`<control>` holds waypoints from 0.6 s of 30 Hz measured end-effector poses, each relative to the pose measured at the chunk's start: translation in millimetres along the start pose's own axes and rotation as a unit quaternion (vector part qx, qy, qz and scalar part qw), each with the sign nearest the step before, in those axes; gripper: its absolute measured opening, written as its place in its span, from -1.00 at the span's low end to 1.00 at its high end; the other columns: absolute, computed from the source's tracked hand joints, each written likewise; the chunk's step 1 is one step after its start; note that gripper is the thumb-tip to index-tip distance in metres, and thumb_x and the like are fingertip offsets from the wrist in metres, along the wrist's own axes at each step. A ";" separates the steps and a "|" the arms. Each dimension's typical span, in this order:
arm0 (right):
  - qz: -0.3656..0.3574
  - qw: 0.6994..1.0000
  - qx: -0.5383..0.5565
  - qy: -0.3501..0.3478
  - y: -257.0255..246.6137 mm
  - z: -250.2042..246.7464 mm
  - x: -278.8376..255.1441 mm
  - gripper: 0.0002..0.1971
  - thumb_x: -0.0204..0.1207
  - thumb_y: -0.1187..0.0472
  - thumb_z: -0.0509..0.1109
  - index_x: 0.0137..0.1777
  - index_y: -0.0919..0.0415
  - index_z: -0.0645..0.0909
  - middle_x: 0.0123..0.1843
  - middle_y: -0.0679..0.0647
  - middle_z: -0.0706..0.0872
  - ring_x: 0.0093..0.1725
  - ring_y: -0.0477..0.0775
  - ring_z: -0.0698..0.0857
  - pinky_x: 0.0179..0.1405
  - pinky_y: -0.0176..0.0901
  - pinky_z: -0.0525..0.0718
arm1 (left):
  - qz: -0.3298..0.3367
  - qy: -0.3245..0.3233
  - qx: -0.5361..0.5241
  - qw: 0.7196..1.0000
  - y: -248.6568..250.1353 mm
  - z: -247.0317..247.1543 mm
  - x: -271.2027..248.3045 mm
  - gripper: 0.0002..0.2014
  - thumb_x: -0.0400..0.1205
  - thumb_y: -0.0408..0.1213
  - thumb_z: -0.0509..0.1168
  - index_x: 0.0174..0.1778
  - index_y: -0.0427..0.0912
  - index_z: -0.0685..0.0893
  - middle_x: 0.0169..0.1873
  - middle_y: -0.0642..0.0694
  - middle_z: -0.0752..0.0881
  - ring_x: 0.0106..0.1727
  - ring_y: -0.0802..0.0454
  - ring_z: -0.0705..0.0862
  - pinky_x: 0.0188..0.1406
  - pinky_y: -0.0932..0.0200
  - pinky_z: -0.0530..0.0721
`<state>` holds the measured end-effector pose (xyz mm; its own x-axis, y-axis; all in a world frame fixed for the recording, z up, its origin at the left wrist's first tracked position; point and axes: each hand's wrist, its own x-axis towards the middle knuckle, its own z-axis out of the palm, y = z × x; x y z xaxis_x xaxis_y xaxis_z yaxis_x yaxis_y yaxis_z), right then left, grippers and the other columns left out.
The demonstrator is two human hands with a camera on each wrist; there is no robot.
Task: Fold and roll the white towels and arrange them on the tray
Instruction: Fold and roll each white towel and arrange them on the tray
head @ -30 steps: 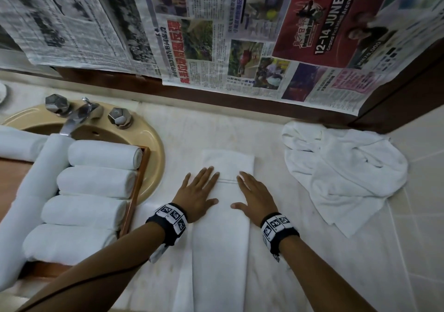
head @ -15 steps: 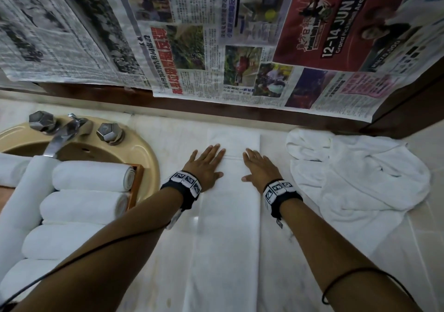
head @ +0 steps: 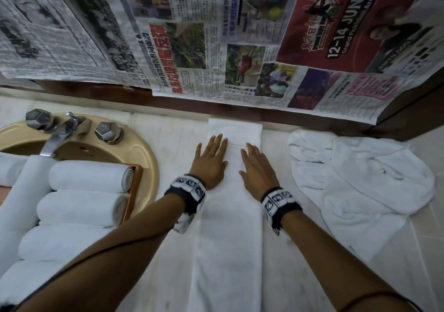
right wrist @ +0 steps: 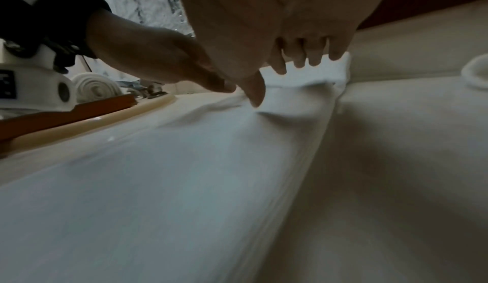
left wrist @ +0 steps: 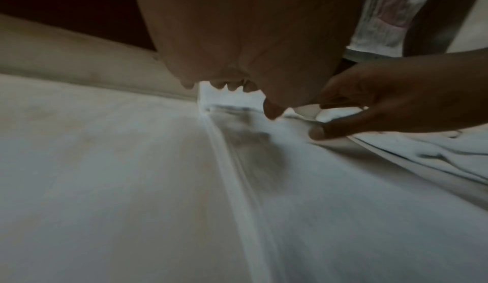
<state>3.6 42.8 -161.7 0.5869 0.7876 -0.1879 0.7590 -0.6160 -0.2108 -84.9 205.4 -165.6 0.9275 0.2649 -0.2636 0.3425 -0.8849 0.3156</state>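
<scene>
A long white towel [head: 229, 227], folded into a narrow strip, lies on the counter and runs away from me to the wall. My left hand [head: 211, 160] and right hand [head: 255, 167] lie flat side by side on its far part, fingers straight and pressing down. The wrist views show the same strip [left wrist: 303, 193] [right wrist: 163, 172] beneath each palm. At the left a wooden tray [head: 133, 191] sits over the sink and holds several rolled white towels [head: 89, 176]. A crumpled pile of white towels [head: 360, 179] lies on the counter to the right.
A beige sink [head: 149, 165] with a chrome tap [head: 60, 134] and two knobs is at the far left. Newspaper sheets [head: 216, 35] hang over the wall behind the counter. Tiled counter [head: 420, 251] continues at the right.
Both hands have slid along the strip away from me, toward its far end by the wall, staying flat on it. The view has shifted forward with them.
</scene>
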 end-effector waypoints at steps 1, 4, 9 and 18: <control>-0.005 1.000 0.005 0.002 -2.2 6.1 -7.6 -0.36 0.74 0.08 0.16 0.72 0.23 0.01 0.76 0.16 -0.07 0.74 0.14 -0.07 0.71 -0.01 -0.07 | 0.009 0.013 -0.004 1.000 3.7 9.0 -8.1 -0.34 0.79 -0.06 -0.03 0.74 -0.08 -0.19 0.73 -0.03 -0.22 0.73 0.00 -0.23 0.69 -0.23 -0.17; -0.007 0.999 0.001 -0.042 -1.4 22.3 -19.4 -0.40 0.79 0.02 -0.01 0.74 0.20 -0.09 0.77 0.12 -0.14 0.74 0.12 -0.13 0.71 0.09 -0.03 | 0.031 -0.003 -0.004 1.000 2.5 31.2 -20.5 -0.39 0.81 0.00 -0.13 0.74 -0.02 -0.21 0.73 0.02 -0.24 0.73 0.03 -0.25 0.69 -0.20 -0.19; 0.014 0.997 -0.033 -0.069 10.9 29.4 -28.3 -0.37 0.77 -0.10 -0.16 0.73 0.11 -0.25 0.74 0.00 -0.30 0.73 0.04 -0.25 0.70 0.07 -0.18 | 0.025 -0.024 0.041 0.999 -20.1 35.2 -25.4 -0.39 0.79 0.13 -0.26 0.72 0.05 -0.29 0.71 0.12 -0.28 0.71 0.12 -0.28 0.69 -0.20 -0.21; 0.022 0.998 0.010 -0.056 -8.2 24.2 -27.3 -0.40 0.80 0.06 -0.08 0.73 0.24 -0.20 0.75 0.14 -0.28 0.73 0.15 -0.26 0.69 0.07 -0.19 | 0.019 -0.020 0.019 0.999 -0.3 36.2 -29.9 -0.40 0.81 0.00 -0.22 0.73 -0.06 -0.29 0.70 0.04 -0.31 0.72 0.04 -0.29 0.70 -0.18 -0.22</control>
<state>-25.4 25.9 -178.0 0.5841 0.7531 -0.3028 0.7266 -0.6514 -0.2186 -118.2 183.8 -190.9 0.9325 0.2162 -0.2892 0.3007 -0.9084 0.2905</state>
